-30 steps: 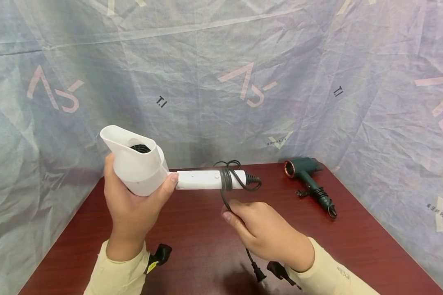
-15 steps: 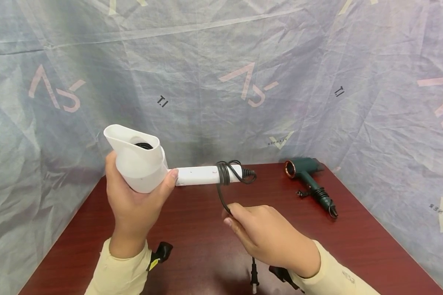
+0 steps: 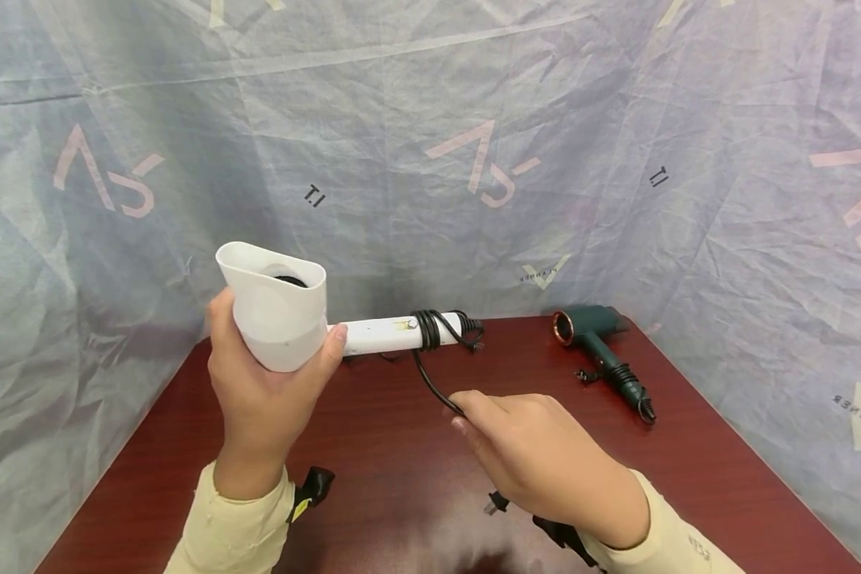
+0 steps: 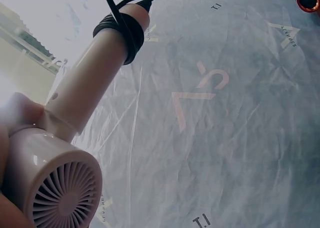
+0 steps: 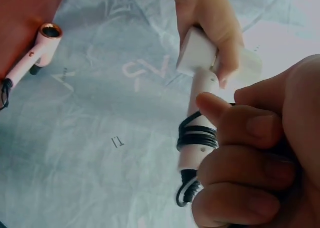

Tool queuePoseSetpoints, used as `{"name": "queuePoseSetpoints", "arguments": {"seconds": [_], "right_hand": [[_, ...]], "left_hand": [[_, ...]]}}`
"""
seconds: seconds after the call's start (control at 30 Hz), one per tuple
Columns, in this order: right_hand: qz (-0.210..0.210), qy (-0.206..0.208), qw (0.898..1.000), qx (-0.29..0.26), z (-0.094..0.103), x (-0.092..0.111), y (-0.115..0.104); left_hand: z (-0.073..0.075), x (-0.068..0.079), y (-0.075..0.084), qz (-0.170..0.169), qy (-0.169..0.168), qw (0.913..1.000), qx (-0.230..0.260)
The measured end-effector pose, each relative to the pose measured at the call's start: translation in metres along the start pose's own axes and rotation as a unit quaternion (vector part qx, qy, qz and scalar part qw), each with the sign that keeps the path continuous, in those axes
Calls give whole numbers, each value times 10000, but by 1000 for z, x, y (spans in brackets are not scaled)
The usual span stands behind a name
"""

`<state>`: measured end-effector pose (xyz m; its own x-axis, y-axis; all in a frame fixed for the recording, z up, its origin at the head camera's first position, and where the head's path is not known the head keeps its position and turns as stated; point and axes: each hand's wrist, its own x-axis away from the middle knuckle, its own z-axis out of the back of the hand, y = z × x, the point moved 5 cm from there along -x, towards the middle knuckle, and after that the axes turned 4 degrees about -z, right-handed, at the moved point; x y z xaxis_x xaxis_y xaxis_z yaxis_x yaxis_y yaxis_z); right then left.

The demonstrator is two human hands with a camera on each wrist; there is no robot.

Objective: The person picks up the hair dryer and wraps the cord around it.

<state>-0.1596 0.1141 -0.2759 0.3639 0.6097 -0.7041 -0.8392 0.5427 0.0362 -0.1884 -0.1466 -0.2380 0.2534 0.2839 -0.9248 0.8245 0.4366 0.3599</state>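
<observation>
A white hair dryer (image 3: 280, 319) is held up by my left hand (image 3: 258, 399), its nozzle opening facing up and its handle (image 3: 373, 336) pointing right. The thumb lies where handle and body meet. In the left wrist view the dryer's round vent grille (image 4: 67, 203) shows. Black cord (image 3: 426, 328) is wound several times around the handle near its end. One strand (image 3: 434, 387) runs down to my right hand (image 3: 534, 446), which pinches it between thumb and forefinger. Below that hand hangs the cord's plug (image 3: 497, 502). In the right wrist view, curled fingers (image 5: 240, 168) partly cover the white handle.
A dark green hair dryer (image 3: 595, 339) with a copper ring lies at the back right of the red-brown table (image 3: 402, 446), cord wrapped on its handle. In the right wrist view a dryer (image 5: 42, 50) looks pinkish. Grey printed fabric (image 3: 402, 159) surrounds the table.
My right hand has moved right and slightly down, drawing the cord strand with it. The white dryer has shifted a little right and turned slightly, its handle end rising. The green dryer stays put.
</observation>
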Motion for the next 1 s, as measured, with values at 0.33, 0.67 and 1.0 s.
{"name": "queuePoseSetpoints", "arguments": {"seconds": [0.33, 0.67, 1.0], "right_hand": [[375, 844, 9957, -94, 18, -5, 2], [254, 1012, 9944, -165, 28, -6, 8], [107, 1056, 9938, -337, 33, -8, 15]], "left_hand": [[-8, 2, 4, -300, -493, 9983, -29], [-13, 7, 6, -231, -1032, 9936, -391], [-19, 9, 13, -693, -1381, 9877, -224]]}}
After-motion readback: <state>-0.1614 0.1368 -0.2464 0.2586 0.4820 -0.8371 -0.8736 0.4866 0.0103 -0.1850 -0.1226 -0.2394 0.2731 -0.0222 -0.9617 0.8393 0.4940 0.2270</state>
